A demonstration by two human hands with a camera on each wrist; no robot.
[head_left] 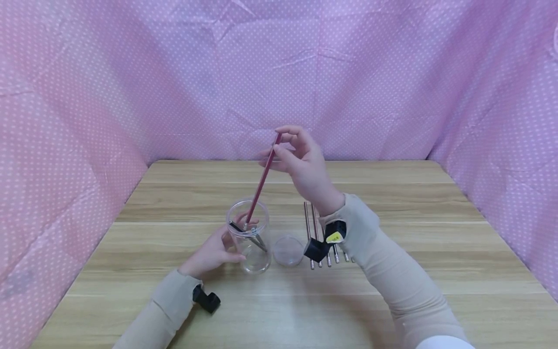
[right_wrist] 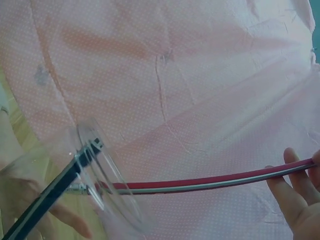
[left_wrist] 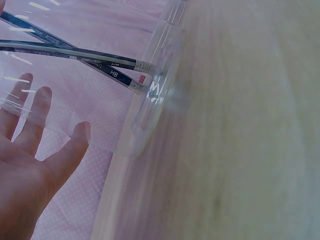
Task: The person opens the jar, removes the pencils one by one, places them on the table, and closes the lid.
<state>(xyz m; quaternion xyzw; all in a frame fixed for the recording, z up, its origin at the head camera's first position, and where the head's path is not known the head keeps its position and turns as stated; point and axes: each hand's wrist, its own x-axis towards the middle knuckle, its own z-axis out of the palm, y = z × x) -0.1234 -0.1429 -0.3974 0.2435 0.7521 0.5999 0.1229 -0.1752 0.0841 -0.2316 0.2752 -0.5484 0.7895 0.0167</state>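
Note:
My left hand [head_left: 213, 249] holds a clear plastic jar [head_left: 257, 261] from its left side, fingers behind it and thumb in front. The jar stands tilted little if at all on the table. Two dark pencils [left_wrist: 107, 59], one marked HB, lean crossed inside it, their ferrule ends near the bottom. Above the jar, my right hand [head_left: 307, 167] pinches a red pencil [head_left: 263, 178] near its upper end. That pencil slants down to the left, its metal ferrule end just inside the jar's mouth, as the right wrist view also shows.
Right of the jar lies a round clear lid [head_left: 288, 252]. Several pencils [head_left: 306, 218] lie side by side farther right, partly hidden by my right wrist and its camera. The wooden table [head_left: 174, 194] meets pink dotted cloth [head_left: 209, 97] at the back and sides.

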